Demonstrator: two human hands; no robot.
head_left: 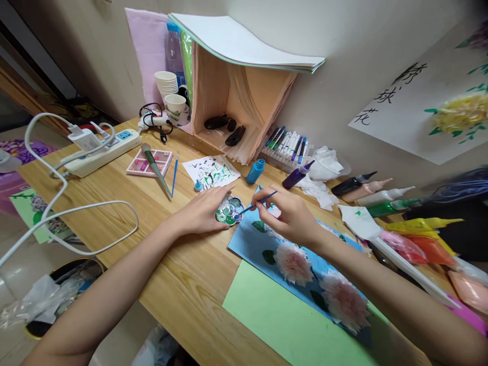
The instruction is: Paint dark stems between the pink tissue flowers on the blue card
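My left hand (204, 209) steadies a small flower-shaped paint palette (230, 207) on the table, its thumb and fingers closed about the edge. Green, white and blue paint lies in the wells. A thin blue paintbrush (265, 199) is pinched in my right hand (287, 212), its tip down at the palette. Under my right hand and forearm lies a blue sheet (247, 236) with pink-white paper flowers (293, 263) and dark green leaves; the forearm hides part of it. An uncapped blue paint bottle (255, 173) stands behind the palette, with its blue cap (198, 185) farther left.
A light green sheet (259, 310) lies under the blue one. Several paint bottles (364, 189) line the right side, near a white spatula-like tool (412, 269). Left are a power strip (104, 155), a white cable (114, 251) and a brush (155, 168). An open box (213, 96) stands behind.
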